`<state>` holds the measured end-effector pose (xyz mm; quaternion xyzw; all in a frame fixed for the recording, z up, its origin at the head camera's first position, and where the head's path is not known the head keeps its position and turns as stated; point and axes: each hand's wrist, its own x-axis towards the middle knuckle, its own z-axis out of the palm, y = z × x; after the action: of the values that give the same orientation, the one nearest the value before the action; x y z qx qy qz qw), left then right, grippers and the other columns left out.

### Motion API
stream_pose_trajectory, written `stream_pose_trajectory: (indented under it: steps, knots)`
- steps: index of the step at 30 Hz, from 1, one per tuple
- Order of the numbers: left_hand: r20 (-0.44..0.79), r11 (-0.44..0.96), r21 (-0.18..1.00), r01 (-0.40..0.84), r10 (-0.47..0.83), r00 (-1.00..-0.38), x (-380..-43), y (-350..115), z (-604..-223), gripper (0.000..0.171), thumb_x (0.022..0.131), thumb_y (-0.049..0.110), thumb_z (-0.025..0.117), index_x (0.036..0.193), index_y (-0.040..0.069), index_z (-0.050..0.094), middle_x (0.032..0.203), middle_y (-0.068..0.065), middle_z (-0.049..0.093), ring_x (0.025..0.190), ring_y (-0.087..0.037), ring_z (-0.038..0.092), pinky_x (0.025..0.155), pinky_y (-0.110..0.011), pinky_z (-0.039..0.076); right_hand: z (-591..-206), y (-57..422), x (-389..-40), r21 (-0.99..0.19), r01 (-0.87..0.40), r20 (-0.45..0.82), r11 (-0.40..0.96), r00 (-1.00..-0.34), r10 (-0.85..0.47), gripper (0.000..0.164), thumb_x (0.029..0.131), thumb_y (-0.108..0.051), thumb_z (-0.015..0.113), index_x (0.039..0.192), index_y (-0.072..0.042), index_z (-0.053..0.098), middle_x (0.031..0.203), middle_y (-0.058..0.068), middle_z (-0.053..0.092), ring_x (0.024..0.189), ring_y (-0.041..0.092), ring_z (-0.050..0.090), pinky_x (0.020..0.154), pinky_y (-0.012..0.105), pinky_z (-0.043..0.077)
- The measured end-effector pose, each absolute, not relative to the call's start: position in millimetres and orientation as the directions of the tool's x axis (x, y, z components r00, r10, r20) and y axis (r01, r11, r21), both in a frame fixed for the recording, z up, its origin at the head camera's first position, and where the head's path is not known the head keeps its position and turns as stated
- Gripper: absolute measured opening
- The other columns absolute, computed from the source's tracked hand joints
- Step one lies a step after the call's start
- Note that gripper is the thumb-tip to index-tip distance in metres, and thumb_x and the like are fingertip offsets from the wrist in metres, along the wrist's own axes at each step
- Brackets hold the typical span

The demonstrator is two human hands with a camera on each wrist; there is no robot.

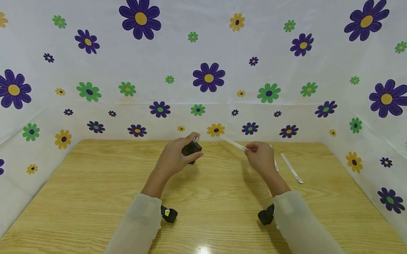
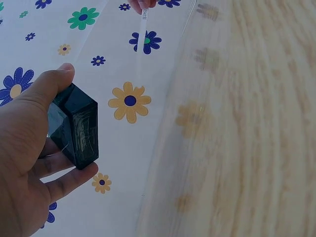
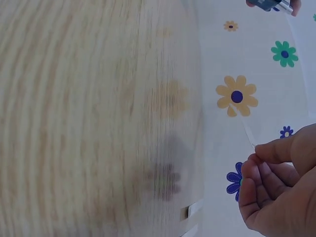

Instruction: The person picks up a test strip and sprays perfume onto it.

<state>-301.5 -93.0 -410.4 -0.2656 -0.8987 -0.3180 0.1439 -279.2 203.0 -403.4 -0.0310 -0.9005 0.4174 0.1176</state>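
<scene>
Your left grip [image 1: 171,156] is closed around a dark, faceted bottle [image 1: 191,148], thumb and fingers spanning it from opposite sides. The bottle is held up above the far part of the worktop [image 1: 208,193], with a silver nozzle [image 1: 195,139] showing at its upper end. Your right grip [image 1: 260,159] pinches one end of a narrow white strip [image 1: 233,143] between thumb and fingertips — the rest of it slants away, up and to the left, its free end near the bottle but apart from it. Print shows by the pinched end; in the left wrist view it looks like "Bell".

Just beside your right grip, a second strip [image 1: 276,164] lies on the worktop, partly hidden behind your hand. A third strip [image 1: 292,168] lies farther right, at a slant, with small print at its near end.

Below each hand you have a black device [image 1: 169,215] at the wrist, next to the cuff of a pale sleeve [image 1: 133,234]. Behind the wood-grained worktop hangs a white sheet [image 1: 177,62] — printed with purple, green and yellow flowers — and it rises on both sides too.
</scene>
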Motion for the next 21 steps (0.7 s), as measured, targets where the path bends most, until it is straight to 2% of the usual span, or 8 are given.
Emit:
stream_pose_trajectory:
  steps: [5, 11, 16, 21]
  knots:
    - [0.430, 0.654, 0.499, 0.569, 0.384, -0.817, -300.5, -91.3, -408.1, 0.063, 0.094, 0.050, 0.072, 0.150, 0.028, 0.054, 0.124, -0.012, 0.069, 0.100, -0.027, 0.065, 0.082, -0.046, 0.053, -403.2, 204.9, -282.5, -0.770, 0.034, 0.128, 0.638, -0.970, 0.206, 0.020, 0.098, -0.008, 0.064, 0.110, 0.005, 0.074, 0.106, 0.022, 0.072, 0.090, 0.032, 0.068, 0.070, 0.034, 0.053]
    - [0.418, 0.655, 0.507, 0.560, 0.382, -0.824, -300.3, -91.2, -406.8, 0.063, 0.093, 0.049, 0.073, 0.150, 0.029, 0.054, 0.124, -0.013, 0.069, 0.101, -0.028, 0.065, 0.082, -0.046, 0.053, -404.5, 203.6, -284.4, -0.773, 0.133, 0.035, 0.620, -0.967, 0.251, 0.024, 0.099, -0.008, 0.062, 0.114, 0.007, 0.072, 0.122, 0.026, 0.067, 0.103, 0.037, 0.066, 0.079, 0.040, 0.054]
    - [0.419, 0.654, 0.506, 0.562, 0.383, -0.823, -301.5, -90.7, -406.5, 0.061, 0.093, 0.048, 0.074, 0.148, 0.029, 0.055, 0.121, -0.012, 0.070, 0.095, -0.026, 0.064, 0.079, -0.045, 0.053, -404.3, 203.5, -287.3, -0.774, 0.185, -0.015, 0.605, -0.961, 0.275, 0.024, 0.099, -0.010, 0.063, 0.114, 0.007, 0.072, 0.122, 0.027, 0.067, 0.106, 0.039, 0.064, 0.084, 0.044, 0.053]
    - [0.417, 0.652, 0.510, 0.561, 0.382, -0.824, -303.3, -90.9, -406.8, 0.064, 0.093, 0.049, 0.073, 0.150, 0.027, 0.054, 0.124, -0.013, 0.069, 0.097, -0.026, 0.064, 0.080, -0.045, 0.053, -403.0, 203.9, -288.9, -0.807, 0.215, -0.075, 0.549, -0.961, 0.267, 0.024, 0.099, -0.009, 0.063, 0.115, 0.007, 0.071, 0.123, 0.027, 0.065, 0.107, 0.038, 0.064, 0.086, 0.044, 0.053]
